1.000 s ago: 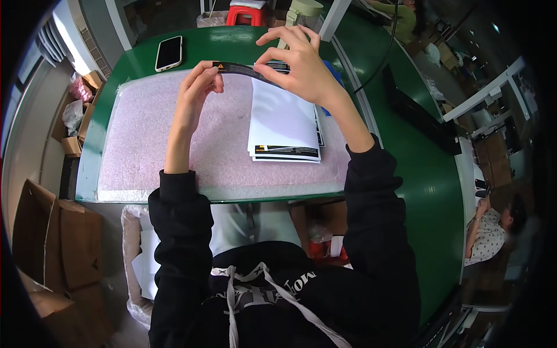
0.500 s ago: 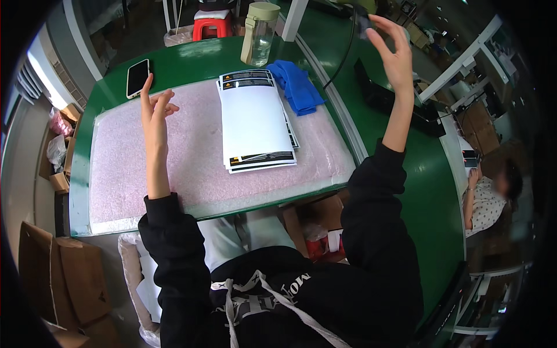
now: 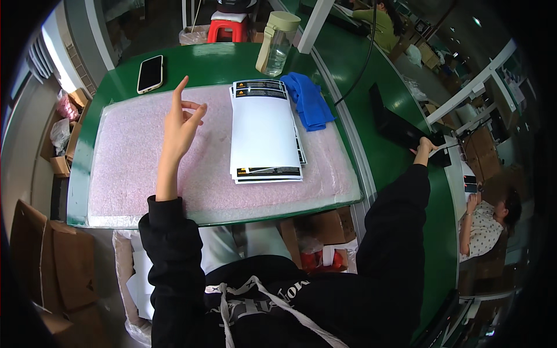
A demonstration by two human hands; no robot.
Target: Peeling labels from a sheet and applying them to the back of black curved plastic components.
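My left hand [image 3: 181, 124] hovers over a pinkish bubble-wrap pad [image 3: 127, 156], holding nothing, its index finger stretched out and the others loosely bent. To its right lies a stack of printed sheets [image 3: 261, 130], white with black bands at top and bottom. My right arm reaches far to the right, and my right hand [image 3: 426, 145] is at the near end of a long black flat device [image 3: 391, 116]. Its fingertips are partly hidden there, so its grip cannot be made out. A crumpled blue cloth [image 3: 310, 104] lies beside the sheets.
A phone [image 3: 151, 74] lies at the table's far left. A clear bottle with a pale green lid [image 3: 279, 49] stands behind the sheets. A metal rail [image 3: 342, 119] divides the green tabletop. A person in a dotted top [image 3: 486, 229] sits at the right. An open carton [image 3: 69, 261] stands lower left.
My right hand has come down from its raised position to the black device at the right. My left hand has shifted slightly right over the pad. The whole view has shifted a little.
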